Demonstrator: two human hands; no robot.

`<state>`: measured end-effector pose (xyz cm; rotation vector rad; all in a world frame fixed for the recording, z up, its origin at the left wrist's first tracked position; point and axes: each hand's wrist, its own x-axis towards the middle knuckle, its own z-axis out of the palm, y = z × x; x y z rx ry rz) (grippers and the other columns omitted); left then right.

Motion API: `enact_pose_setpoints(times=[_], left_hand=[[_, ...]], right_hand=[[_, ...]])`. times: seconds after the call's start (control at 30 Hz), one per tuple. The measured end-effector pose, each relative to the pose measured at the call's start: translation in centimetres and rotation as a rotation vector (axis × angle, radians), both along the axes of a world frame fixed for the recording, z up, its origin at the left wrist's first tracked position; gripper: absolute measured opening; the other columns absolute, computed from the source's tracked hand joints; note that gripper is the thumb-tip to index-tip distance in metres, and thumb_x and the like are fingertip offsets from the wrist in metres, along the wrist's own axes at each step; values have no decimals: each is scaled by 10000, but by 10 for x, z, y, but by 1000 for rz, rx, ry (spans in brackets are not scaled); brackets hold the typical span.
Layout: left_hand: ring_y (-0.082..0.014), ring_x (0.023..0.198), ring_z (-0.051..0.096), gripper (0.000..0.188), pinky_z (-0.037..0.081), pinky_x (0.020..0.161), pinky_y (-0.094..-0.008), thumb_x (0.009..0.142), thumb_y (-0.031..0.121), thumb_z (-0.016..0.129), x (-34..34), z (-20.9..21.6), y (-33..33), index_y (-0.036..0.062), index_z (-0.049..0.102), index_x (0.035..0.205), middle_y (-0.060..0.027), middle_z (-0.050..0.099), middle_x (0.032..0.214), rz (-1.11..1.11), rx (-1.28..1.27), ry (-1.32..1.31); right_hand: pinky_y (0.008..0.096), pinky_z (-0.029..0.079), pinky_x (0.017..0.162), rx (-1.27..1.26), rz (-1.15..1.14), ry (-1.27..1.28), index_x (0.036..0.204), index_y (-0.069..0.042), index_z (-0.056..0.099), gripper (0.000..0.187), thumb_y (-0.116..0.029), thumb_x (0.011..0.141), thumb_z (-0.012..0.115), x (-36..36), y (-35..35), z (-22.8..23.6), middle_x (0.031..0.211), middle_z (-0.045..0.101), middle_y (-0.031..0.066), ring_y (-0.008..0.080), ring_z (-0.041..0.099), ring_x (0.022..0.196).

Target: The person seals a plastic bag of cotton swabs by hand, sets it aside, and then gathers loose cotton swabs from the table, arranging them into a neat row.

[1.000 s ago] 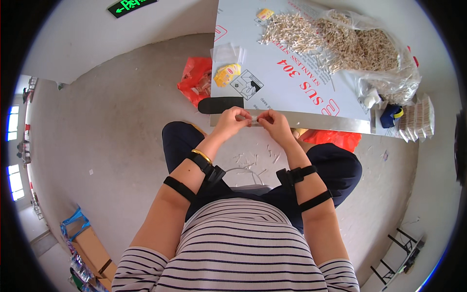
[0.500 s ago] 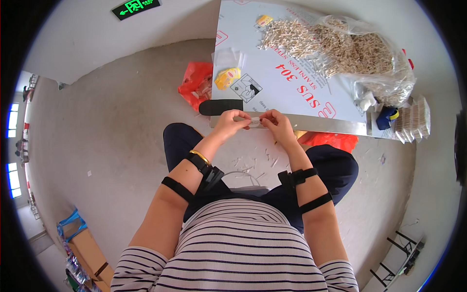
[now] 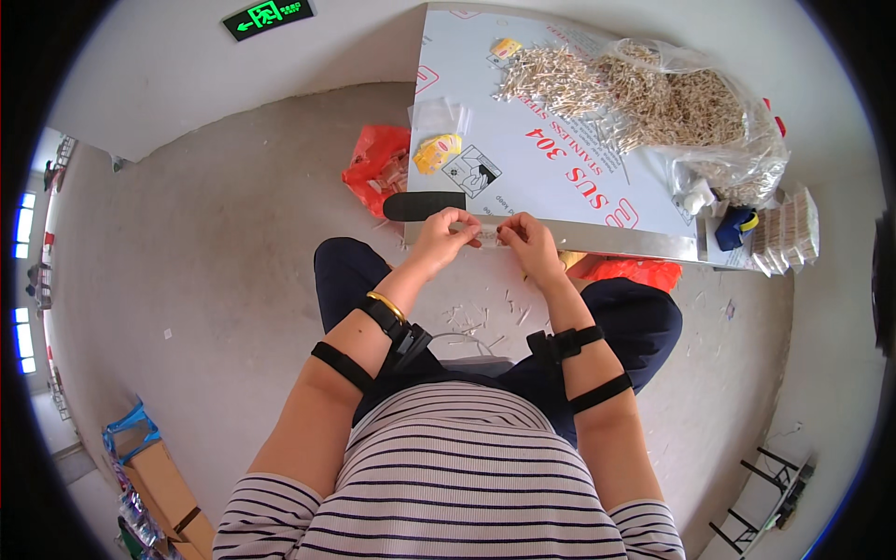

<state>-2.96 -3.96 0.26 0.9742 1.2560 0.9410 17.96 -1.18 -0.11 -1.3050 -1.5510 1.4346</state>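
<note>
My left hand point(image 3: 446, 235) and my right hand point(image 3: 531, 245) meet in front of the near edge of the table. Pinched between the fingertips of both is a small translucent plastic packet point(image 3: 488, 236), held at its two sides; its contents are too small to make out. Just left of my left hand, a black strip point(image 3: 425, 205) juts past the table's corner. Beyond it are a pile of yellow cards point(image 3: 436, 152) and some flat clear bags point(image 3: 446, 114). A loose heap of cotton swabs point(image 3: 560, 82) covers the far part of the tabletop.
A large clear bag point(image 3: 761, 154) of swabs lies open at the table's far right. Near it are a blue tape dispenser point(image 3: 733, 230) and stacked filled packets point(image 3: 786, 231). A red bag point(image 3: 371, 168) stands left of the table point(image 3: 523, 177). Swabs litter the floor point(image 3: 233, 233).
Both hands keep their pinch on the packet, which now looks flatter and more see-through between the fingers. The whole view has shifted slightly.
</note>
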Motion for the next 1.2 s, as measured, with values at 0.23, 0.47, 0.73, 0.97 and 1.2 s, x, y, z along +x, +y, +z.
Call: enact_pose_setpoints(times=[0.23,0.47,0.73,0.97,1.2], left_hand=[[-148,776,691,160,544,700,-253,912,112,742,3,19,0,-22,710,995,-73,605,1183,-76,173,87],[-144,742,687,147,541,657,-254,894,98,746,5,18,-4,-18,721,982,-67,620,1095,-35,205,78],[-107,751,648,131,527,666,-244,925,102,727,10,20,-8,-16,695,972,-31,613,1089,-55,260,190],[-168,733,684,92,542,644,-275,891,62,747,16,14,-14,-6,687,910,-67,589,1021,63,268,148],[-161,734,701,108,555,588,-276,888,57,746,9,-22,-8,-24,674,893,-76,597,1031,74,308,223]], right_hand=[[253,525,760,-41,-1,83,1026,39,669,120,-61,961,654,4,-2,12,869,710,55,107,659,824],[245,530,777,-49,27,123,1053,52,670,130,-45,979,627,-1,-9,30,891,703,53,105,655,840],[247,527,770,-28,-5,146,1037,42,672,113,-40,968,635,-1,-15,32,882,701,47,105,655,830],[267,525,720,162,-29,-100,977,23,680,89,-48,924,688,-7,-18,30,825,709,47,115,660,757],[259,519,704,-37,-97,14,968,26,676,92,-48,916,695,-7,-10,-5,814,704,51,113,662,753]])
